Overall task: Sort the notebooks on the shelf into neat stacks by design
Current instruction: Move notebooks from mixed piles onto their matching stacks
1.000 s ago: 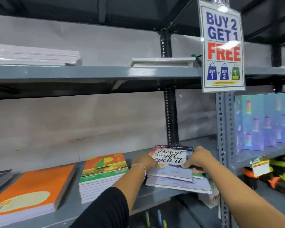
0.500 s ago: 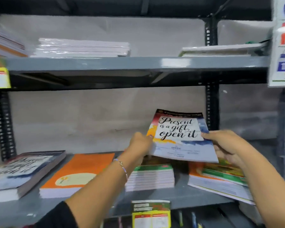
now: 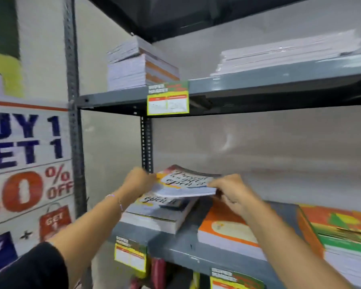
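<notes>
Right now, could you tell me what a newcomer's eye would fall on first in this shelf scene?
Most likely the lettered notebook held at mid-frame between the left hand and right hand, just above a matching stack at the left end of the lower shelf. Next, the big sale poster on the far left, then the orange stack to the right.

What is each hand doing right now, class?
Left hand: closed on the left edge of the lettered notebook.
Right hand: closed on the same notebook's right edge.
</notes>
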The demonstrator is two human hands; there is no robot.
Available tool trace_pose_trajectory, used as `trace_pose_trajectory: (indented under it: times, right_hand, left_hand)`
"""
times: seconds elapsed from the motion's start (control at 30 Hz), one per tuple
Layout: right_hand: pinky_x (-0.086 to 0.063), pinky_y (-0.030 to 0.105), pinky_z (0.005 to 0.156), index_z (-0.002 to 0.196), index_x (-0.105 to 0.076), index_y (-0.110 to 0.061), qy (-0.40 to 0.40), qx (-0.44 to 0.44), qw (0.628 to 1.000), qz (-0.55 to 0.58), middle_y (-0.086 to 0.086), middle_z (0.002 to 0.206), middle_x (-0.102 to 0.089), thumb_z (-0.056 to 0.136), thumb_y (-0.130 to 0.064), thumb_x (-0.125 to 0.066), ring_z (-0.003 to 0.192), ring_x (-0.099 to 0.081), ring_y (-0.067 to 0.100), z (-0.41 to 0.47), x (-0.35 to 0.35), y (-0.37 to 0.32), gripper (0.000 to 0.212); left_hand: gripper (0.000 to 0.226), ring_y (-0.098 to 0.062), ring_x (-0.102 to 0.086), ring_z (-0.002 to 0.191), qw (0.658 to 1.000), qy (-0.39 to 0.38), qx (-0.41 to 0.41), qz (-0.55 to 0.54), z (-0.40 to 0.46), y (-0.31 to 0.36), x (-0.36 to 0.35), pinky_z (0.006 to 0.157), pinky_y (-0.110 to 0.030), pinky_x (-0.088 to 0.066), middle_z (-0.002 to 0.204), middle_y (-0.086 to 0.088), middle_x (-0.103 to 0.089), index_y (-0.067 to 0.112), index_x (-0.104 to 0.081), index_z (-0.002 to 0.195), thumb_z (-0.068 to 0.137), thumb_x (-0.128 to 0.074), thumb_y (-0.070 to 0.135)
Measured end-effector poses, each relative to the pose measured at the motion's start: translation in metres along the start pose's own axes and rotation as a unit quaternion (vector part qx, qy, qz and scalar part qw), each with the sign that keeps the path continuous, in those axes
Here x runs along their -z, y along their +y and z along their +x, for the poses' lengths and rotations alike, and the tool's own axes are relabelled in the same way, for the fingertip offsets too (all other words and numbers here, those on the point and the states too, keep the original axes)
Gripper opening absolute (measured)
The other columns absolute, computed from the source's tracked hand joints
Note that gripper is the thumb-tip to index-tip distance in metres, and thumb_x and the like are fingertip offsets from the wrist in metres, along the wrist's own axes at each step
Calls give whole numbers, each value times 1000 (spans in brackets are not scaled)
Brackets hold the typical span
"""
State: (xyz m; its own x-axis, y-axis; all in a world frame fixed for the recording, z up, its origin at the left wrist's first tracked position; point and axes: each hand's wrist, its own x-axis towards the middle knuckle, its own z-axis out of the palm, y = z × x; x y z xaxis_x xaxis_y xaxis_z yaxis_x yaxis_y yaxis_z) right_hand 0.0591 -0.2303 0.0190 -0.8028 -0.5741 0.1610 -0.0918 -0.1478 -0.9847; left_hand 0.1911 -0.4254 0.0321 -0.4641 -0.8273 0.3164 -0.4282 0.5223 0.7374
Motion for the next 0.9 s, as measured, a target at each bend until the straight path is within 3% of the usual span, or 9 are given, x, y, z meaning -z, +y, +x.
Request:
trace_pose_trajectory:
  times: [0.13,0.27,0.33,0.47,0.6,0.67,0.77,0.83,0.9]
  right_hand:
    - [-52,38,58,78,-59,-3,3,-22,998,-56,18,76,-55,69,9,-70,67,-56,26,27,-60,34,19]
    - [-43,25,52,83,-56,-5,15,-28,982,-184,8,70,-55,68,-4,-75,62,-54,21,40,-84,63,24]
    - [-49,29,66,96,-62,1,-3,-16,967,-253,15,91,-66,74,-7,-70,84,-64,28,45,-89,73,25]
    - [-47,35,96,110,-67,-6,-42,37,918,-392,19,120,-62,83,-19,-59,113,-56,33,43,-87,76,31]
    - [-47,30,92,101,-68,-6,-48,95,907,-407,16,110,-65,85,-32,-63,108,-56,27,19,-65,52,31]
    - [-46,23,77,89,-68,-19,-3,153,925,-347,3,89,-66,81,-35,-66,88,-59,19,-1,-30,34,18]
    - [-56,24,69,80,-71,-33,94,175,938,-284,-7,71,-69,75,-39,-69,66,-67,13,-39,56,8,7]
    - [-60,41,69,66,-70,-32,164,161,934,-274,-2,66,-71,77,-30,-69,65,-70,23,-67,129,-6,11]
    - [-59,43,66,57,-67,-25,247,136,908,-309,1,58,-68,80,-23,-65,63,-68,29,-92,199,-16,23]
  left_hand:
    - [32,-25,-37,62,998,17,4,60,36,-57,8,60,-28,-33,58,-10,-46,5,-60,60,88,-59,20]
    - [32,-32,-60,67,989,5,7,146,46,-93,-4,60,-28,-38,70,-16,-64,4,-68,74,91,-52,26]
    - [29,-36,-67,84,984,3,-5,176,47,-102,-12,65,-31,-43,86,-21,-71,2,-69,83,92,-48,20]
    - [30,-35,-55,110,949,20,-44,311,50,-105,-19,90,-37,-48,107,-18,-62,8,-70,103,90,-44,18]
    - [34,-36,-46,116,920,70,-56,380,36,-70,-26,95,-41,-45,123,-16,-47,12,-62,114,88,-55,32]
    - [38,-38,-47,115,943,81,-116,302,20,-34,-44,95,-43,-44,125,-16,-50,14,-60,117,88,-56,37]
    - [31,-32,-62,103,975,15,-217,52,-20,43,-87,89,-34,-46,116,-13,-66,10,-64,117,89,-60,23]
    - [12,-26,-65,76,959,-100,-221,-147,-63,103,-122,73,-30,-48,93,-12,-70,11,-68,96,90,-58,11]
    - [22,-20,-56,55,905,-239,-175,-304,-105,158,-157,56,-27,-48,76,-10,-63,12,-61,78,91,-50,-1]
